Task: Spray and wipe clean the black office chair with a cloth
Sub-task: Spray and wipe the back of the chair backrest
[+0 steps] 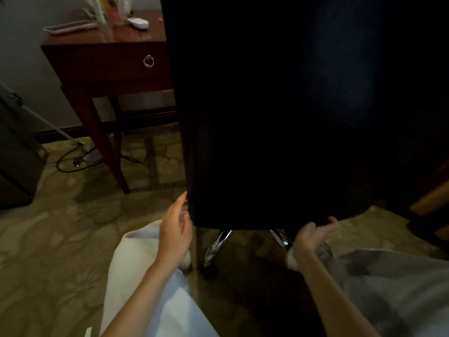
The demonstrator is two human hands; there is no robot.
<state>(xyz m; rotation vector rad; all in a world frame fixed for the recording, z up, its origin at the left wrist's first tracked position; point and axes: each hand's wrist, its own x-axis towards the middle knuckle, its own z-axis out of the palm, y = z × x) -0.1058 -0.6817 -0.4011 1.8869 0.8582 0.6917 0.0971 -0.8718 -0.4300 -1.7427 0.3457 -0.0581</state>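
The black office chair (291,117) fills the middle and right of the view, its back turned to me. Below it show the chrome base legs (215,246). My left hand (176,232) is at the lower left edge of the backrest, fingers apart, fingertips touching the edge. My right hand (312,235) has its fingers curled around the bottom edge of the backrest. No cloth or spray bottle is clearly visible. My knees, in pale trousers (150,288), fill the bottom of the view.
A dark wooden desk (107,66) with a ring-handled drawer stands at the left, with papers and a white device on top. A black cable (70,164) lies on the patterned carpet beneath it. A dark cabinet (17,161) is at the far left, and wooden furniture (432,198) at the right.
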